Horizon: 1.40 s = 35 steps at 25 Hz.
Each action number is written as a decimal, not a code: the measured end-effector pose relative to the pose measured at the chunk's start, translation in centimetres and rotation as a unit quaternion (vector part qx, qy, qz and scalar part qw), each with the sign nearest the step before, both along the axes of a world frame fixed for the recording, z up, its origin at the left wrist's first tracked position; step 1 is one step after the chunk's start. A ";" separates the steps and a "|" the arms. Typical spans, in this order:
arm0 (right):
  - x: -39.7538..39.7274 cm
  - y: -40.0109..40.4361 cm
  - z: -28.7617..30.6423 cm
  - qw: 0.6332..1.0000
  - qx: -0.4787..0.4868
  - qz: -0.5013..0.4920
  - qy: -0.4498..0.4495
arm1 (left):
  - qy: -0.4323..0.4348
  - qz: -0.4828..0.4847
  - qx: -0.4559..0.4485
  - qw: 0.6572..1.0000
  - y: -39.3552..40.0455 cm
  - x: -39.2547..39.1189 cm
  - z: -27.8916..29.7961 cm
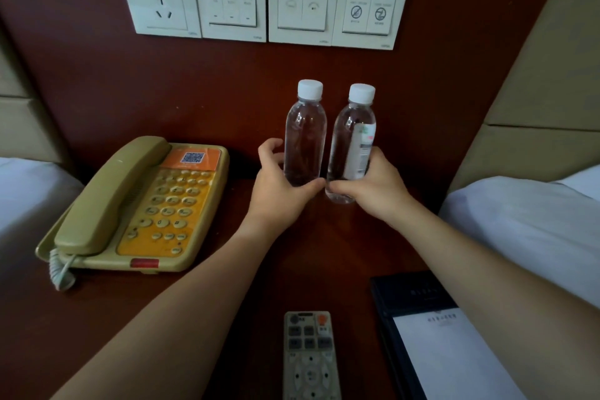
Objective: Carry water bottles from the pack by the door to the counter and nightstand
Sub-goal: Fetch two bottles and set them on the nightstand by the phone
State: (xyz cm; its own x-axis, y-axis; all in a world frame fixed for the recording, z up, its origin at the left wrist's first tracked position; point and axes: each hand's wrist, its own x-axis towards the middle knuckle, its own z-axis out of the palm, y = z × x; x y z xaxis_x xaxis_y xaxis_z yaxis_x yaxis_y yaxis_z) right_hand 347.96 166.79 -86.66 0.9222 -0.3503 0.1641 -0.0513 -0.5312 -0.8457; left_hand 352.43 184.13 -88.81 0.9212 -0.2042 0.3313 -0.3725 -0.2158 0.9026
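Two clear water bottles with white caps stand upright side by side at the back of the dark wooden nightstand (pixel 201 295), close to the wall panel. My left hand (pixel 279 185) wraps the lower part of the left bottle (pixel 305 136). My right hand (pixel 376 188) grips the right bottle (pixel 352 140), whose white label faces right. The thumbs of both hands nearly touch between the bottles. Whether the bottle bases rest fully on the wood is hidden by my fingers.
A beige and orange telephone (pixel 136 208) sits on the left of the nightstand. A grey remote control (pixel 310 357) lies at the front, and a dark folder with a white notepad (pixel 438 344) lies front right. White beds flank both sides. Wall switches (pixel 263 0) are above.
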 end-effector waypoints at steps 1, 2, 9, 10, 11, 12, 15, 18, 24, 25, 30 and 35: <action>0.0 0.1 0.0 1.000 -0.001 -0.001 0.000 | -0.009 0.005 0.011 1.000 -0.1 0.0 0.0; 0.2 0.0 0.0 1.000 0.011 0.015 0.001 | -0.013 0.009 0.020 1.000 -0.1 0.1 0.0; -0.2 -1.0 -0.2 0.999 -0.024 0.027 -0.005 | -0.012 -0.006 0.024 1.000 -0.2 0.2 -0.1; -0.2 -0.7 -0.1 0.999 -0.033 0.015 -0.008 | -0.017 0.001 0.029 0.999 -0.2 0.2 -0.1; -0.2 -0.5 -0.1 1.000 -0.024 0.014 -0.010 | -0.018 0.005 0.033 0.999 -0.2 0.2 -0.1; 0.0 -0.5 -0.2 1.000 -0.006 0.027 -0.005 | -0.014 0.006 0.035 0.999 -0.3 0.2 -0.1; -0.2 -1.1 0.0 0.997 0.020 0.066 0.018 | -0.001 -0.018 0.024 1.000 -0.3 0.3 -0.4; -0.1 -0.9 -0.1 0.999 -0.022 0.027 0.002 | -0.011 -0.018 0.035 0.999 -0.5 0.3 -0.5; 0.8 -0.5 -0.5 0.999 -0.050 -0.011 0.012 | -0.017 0.000 0.072 0.997 -0.7 0.2 -0.2; 0.9 -0.5 -0.4 0.998 -0.059 -0.016 0.012 | -0.012 -0.005 0.075 0.997 -0.7 0.2 -0.1; 1.1 0.2 -0.4 0.994 -0.096 -0.029 0.036 | -0.011 0.019 0.089 0.996 -0.8 0.6 -0.5; 0.8 0.5 0.0 0.992 -0.101 -0.053 0.046 | 0.002 0.017 0.094 0.995 -0.9 0.4 -0.2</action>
